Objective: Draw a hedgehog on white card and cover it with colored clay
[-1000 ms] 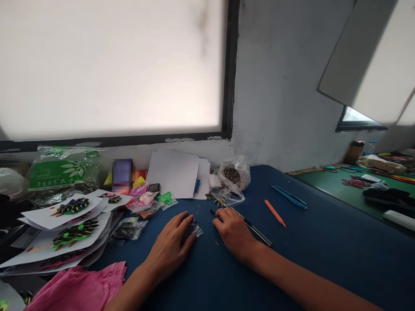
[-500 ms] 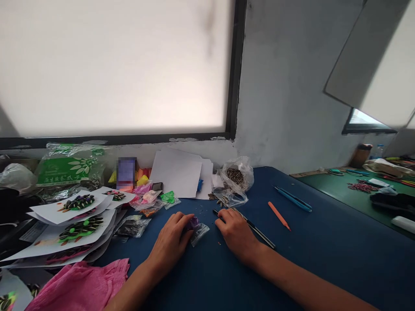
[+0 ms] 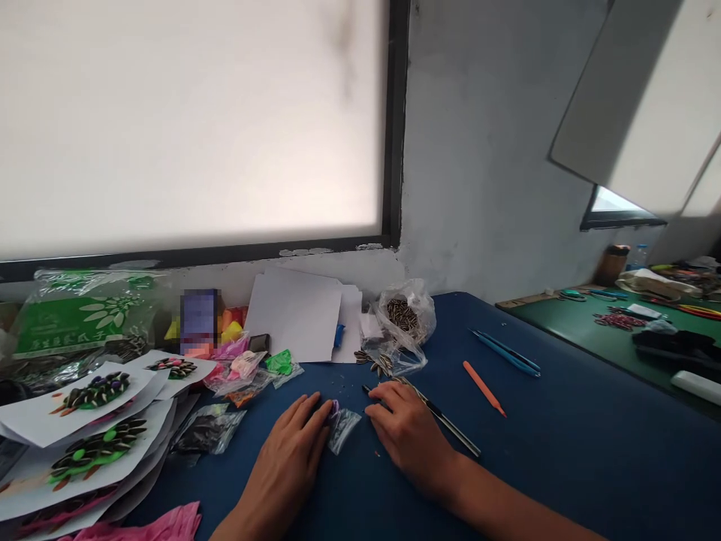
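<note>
My left hand lies palm down on the blue tabletop, its fingers stretched out. Its fingertips cover most of a purple lump of clay beside a small clear plastic packet. To the right, my right hand rests palm down with loosely bent fingers and appears to hold nothing. Under and beside it lie a dark pen and a silver, pen-like stick; the pen's dark end pokes out past the fingertips. What is beneath the right palm is hidden.
An orange pen and blue tweezers lie to the right. At the back are a bag of sunflower seeds, white sheets and bagged coloured clay. Seed-decorated cards and a pink cloth are left.
My left hand has flattened over the purple clay, which is now mostly covered. The right hand's fingers have loosened slightly. The whole view has shifted a little to the right and upward.
</note>
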The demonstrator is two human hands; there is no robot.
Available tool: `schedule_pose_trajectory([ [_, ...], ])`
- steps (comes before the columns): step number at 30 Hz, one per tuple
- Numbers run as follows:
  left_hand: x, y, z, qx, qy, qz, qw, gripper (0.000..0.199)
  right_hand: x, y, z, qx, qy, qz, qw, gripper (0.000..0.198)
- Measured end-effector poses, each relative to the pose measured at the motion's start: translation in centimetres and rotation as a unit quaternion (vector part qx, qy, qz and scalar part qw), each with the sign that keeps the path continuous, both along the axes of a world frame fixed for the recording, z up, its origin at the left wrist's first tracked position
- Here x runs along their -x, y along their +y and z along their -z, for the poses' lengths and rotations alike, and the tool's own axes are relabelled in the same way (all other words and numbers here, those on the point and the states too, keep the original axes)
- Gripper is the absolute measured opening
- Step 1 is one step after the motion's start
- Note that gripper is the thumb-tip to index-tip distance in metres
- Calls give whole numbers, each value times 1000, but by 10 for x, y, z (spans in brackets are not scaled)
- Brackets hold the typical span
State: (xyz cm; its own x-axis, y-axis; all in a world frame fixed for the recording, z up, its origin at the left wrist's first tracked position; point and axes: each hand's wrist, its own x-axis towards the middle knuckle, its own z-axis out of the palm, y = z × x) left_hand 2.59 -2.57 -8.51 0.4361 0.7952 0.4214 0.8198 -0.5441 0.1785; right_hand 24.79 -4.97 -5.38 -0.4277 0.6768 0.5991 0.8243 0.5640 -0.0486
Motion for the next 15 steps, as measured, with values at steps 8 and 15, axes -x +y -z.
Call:
schedule_pose_trajectory([
  [8, 0, 0, 3, 19, 54, -32, 998, 49, 8, -8, 8, -23, 56, -36, 998, 18],
  [15, 5, 1, 6, 91, 97, -61, 989, 58, 9, -9, 29, -70, 51, -9, 996, 22],
])
